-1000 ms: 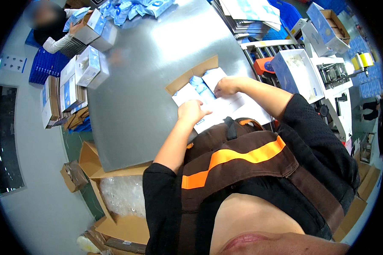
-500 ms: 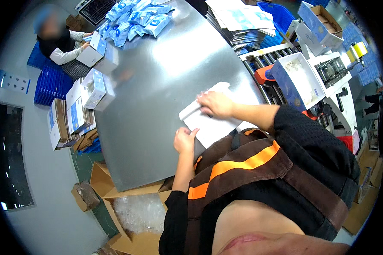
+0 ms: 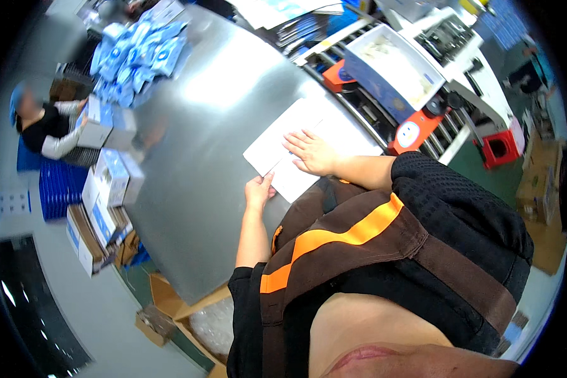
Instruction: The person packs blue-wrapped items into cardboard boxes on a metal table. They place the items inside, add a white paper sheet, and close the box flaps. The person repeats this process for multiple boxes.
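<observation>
Down it goes on my head view: the right hand (image 3: 314, 153) has left the raised flap edge it gripped half a second ago and now lies spread on the white box (image 3: 277, 140). The box sits flat on the steel table (image 3: 198, 208), right under that palm and just off the wearer's apron (image 3: 334, 233). Right fingers are extended, pressing nothing but card, closed around nothing. Left hand (image 3: 258, 191) sits at the box's left edge, thumb and fingers nearly together; whether they pinch the card, I cannot tell from here.

What else differs? A second ago I saw blue packs between the flaps; now white card covers the top. My whole view has swung too, and the rollers (image 3: 452, 146) stand closer to the middle.

Counting up: two hands, one box beneath them, one open carton (image 3: 394, 66) on the rollers, two orange blocks there, one red stool (image 3: 499, 149). That heap of packs (image 3: 138, 53) overlaps too much to count.
</observation>
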A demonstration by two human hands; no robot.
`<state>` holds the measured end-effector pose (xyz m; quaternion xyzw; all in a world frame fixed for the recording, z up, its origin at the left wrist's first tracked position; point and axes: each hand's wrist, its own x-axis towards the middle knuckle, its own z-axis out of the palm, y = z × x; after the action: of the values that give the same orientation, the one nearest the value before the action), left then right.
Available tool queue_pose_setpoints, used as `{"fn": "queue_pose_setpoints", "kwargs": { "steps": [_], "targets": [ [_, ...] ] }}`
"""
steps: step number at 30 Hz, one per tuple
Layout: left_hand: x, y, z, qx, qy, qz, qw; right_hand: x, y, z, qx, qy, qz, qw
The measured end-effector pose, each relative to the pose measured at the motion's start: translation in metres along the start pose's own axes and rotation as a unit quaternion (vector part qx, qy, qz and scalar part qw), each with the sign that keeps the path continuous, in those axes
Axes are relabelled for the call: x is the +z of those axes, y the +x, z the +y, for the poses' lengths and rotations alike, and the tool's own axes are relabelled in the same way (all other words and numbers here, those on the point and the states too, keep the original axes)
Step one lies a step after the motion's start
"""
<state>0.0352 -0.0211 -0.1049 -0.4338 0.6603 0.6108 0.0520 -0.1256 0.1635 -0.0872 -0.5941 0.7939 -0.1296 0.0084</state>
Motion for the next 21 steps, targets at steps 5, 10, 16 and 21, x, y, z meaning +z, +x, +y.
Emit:
{"fn": "queue_pose_setpoints", "kwargs": {
  "steps": [5, 10, 16, 21],
  "targets": [
    [0.088, 0.021, 0.041, 0.042, 0.011, -0.101, 0.994, -0.026, -0.059, 0.09, 0.039, 0.016, 0.004, 0.999],
    [0.161, 0.024, 0.083, 0.042, 0.109, -0.149, 0.982, -0.049, -0.108, 0.15, 0.056, 0.007, 0.018, 0.998],
    [0.167, 0.011, 0.071, 0.039, 0.006, -0.209, 0.977, -0.134, -0.094, 0.141, 0.231, 0.175, 0.005, 0.957],
    [0.112, -0.013, 0.027, 0.006, -0.069, -0.121, 0.99, -0.196, -0.095, 0.22, 0.402, 0.034, 0.175, 0.898]
  ]
}}
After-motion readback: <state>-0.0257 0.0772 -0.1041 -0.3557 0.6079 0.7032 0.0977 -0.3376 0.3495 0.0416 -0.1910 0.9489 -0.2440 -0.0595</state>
